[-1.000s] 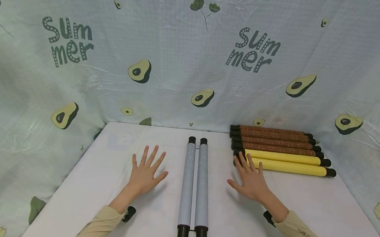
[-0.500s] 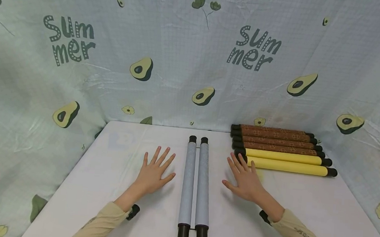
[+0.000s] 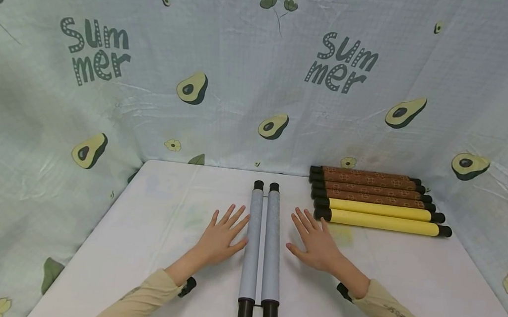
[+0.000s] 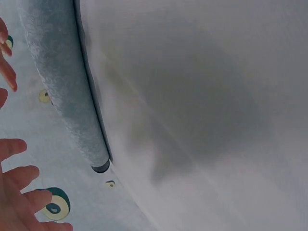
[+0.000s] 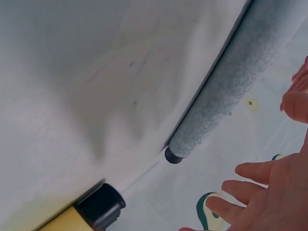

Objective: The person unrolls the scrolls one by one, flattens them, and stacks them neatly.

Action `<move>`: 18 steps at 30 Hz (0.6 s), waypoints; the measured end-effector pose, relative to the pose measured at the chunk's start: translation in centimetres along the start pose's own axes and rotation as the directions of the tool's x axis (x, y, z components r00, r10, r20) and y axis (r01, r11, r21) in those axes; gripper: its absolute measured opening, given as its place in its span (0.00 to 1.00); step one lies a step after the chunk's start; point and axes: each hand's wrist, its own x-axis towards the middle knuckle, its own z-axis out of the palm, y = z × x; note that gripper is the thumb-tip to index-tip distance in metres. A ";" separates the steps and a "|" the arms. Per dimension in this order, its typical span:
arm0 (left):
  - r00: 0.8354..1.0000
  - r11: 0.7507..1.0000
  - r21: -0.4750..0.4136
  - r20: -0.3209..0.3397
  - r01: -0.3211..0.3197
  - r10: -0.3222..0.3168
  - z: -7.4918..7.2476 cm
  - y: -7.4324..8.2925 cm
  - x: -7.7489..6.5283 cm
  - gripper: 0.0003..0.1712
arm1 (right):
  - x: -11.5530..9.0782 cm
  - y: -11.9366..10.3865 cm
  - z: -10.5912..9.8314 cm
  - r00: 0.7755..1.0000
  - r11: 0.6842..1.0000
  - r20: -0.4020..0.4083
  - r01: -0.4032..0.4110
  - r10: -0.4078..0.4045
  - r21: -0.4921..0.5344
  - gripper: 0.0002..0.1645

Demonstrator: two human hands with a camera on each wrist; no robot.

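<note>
A grey scroll, wound into two parallel rolls with dark end knobs, lies lengthwise at the middle of the table. My left hand (image 3: 219, 240) is just left of the left roll (image 3: 250, 258), palm down and fingers spread; its fingertips reach that roll's edge in the head view. To the right of the right roll (image 3: 272, 259), my right hand (image 3: 317, 245) hovers with fingers spread and a gap between. Neither hand holds anything. Each wrist view shows spread fingers, with the grey roll (image 4: 67, 82) to the left hand's side and the grey roll (image 5: 231, 77) near the right hand.
At the back right lie two yellow scrolls (image 3: 383, 222) with black ends, and behind them several brown patterned scrolls (image 3: 370, 187). The white table (image 3: 148, 249) backs onto a hanging sheet (image 3: 236, 42) printed with avocados and lettering.
Both hands have moved inward toward the grey scroll, the left one rightward and the right one leftward, away from the yellow scrolls. The scrolls stay where they were.
</note>
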 end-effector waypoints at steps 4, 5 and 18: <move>0.999 0.999 -0.041 0.042 -0.001 0.003 0.3 0.5 0.2 0.33 | 0.2 -0.7 0.2 1.000 0.998 0.015 0.000 -0.001 0.056 0.42; 0.999 0.999 -0.049 0.052 -0.002 0.005 0.3 0.6 0.3 0.33 | 0.2 -0.9 0.2 1.000 0.998 0.024 -0.002 0.000 0.070 0.42; 0.989 0.993 -0.055 0.101 -0.103 0.108 1.7 1.0 0.7 0.24 | 0.6 -2.6 1.4 0.987 0.981 0.064 0.135 -0.145 0.136 0.29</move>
